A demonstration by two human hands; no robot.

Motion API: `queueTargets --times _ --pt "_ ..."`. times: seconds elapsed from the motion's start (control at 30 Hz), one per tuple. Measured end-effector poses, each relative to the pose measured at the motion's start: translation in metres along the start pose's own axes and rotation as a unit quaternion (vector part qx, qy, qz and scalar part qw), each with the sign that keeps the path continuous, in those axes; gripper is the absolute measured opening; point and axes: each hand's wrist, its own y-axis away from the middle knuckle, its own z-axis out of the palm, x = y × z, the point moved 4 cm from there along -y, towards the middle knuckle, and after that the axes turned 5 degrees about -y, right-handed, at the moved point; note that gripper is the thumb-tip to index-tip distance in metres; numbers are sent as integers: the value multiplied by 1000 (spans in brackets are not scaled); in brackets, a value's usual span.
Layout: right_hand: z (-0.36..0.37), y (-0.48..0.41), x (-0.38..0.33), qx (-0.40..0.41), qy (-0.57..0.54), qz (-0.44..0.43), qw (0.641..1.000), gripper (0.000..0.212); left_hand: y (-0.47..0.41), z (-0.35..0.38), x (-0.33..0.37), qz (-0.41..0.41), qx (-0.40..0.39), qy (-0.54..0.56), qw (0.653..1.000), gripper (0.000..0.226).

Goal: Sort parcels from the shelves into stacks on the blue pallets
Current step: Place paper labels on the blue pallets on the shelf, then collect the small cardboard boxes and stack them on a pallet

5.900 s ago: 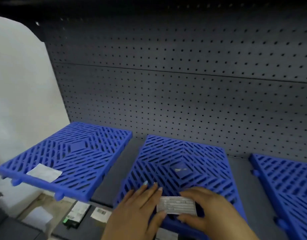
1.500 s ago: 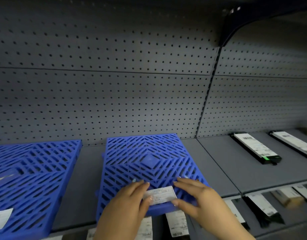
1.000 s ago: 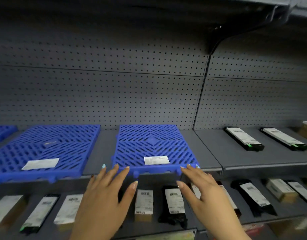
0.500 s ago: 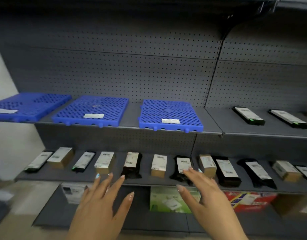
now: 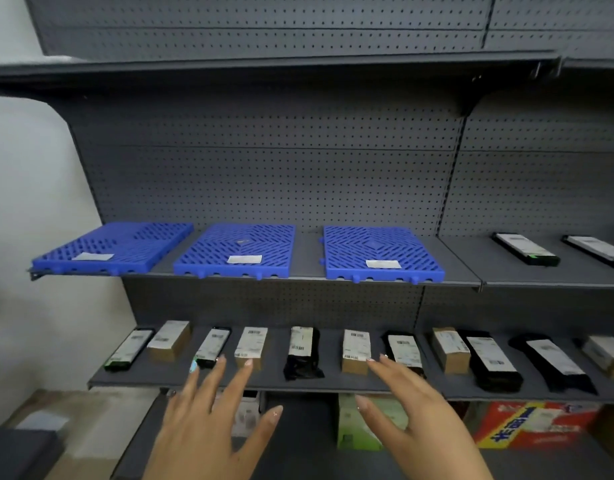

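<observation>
Left hand (image 5: 208, 420) up in front of the shelving, fingers straight and spread wide, holding nothing. Right hand (image 5: 419, 420) beside it, palm down, equally wide and empty. Both in the air on the near side of the lower shelf (image 5: 333, 381), fingertips pointing at its front edge. Along that shelf, in one row from the left end: slim black box (image 5: 128, 348), brown box (image 5: 168, 341), second slim black box (image 5: 212, 348), labelled brown box (image 5: 250, 348), black bag (image 5: 302, 353), another brown box (image 5: 356, 351), then more black bags and brown boxes out to the right edge, each with a white label on top and each apart from its neighbours or just beside them. On the middle shelf (image 5: 309, 251), at its front edge, three blue pallets side by side: left pallet (image 5: 115, 247) at the left end, middle pallet (image 5: 239, 247) near it, right pallet (image 5: 378, 251) at the right end of the same section. A small white label (image 5: 244, 259) near the front edge of each, nothing stacked on any. Further right on the middle shelf, two long black parcels (image 5: 523, 249) lying flat, well apart. Behind everything, grey pegboard (image 5: 264, 168). Below the lower shelf, a green box (image 5: 354, 427) and a red carton (image 5: 527, 424).
</observation>
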Motion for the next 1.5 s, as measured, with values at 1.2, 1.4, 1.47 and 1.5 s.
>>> queueTargets --times 1.2,1.4,1.47,1.5 --pt "-368 109 357 337 57 186 921 49 -77 57 593 313 -17 142 939 113" --pt "-407 66 435 325 32 188 926 52 -127 81 663 296 -35 121 947 110" --pt "-419 41 458 320 31 183 929 53 -152 88 683 286 -31 122 950 109" --pt "-425 28 470 318 34 181 930 56 -166 91 693 283 -30 122 951 107"
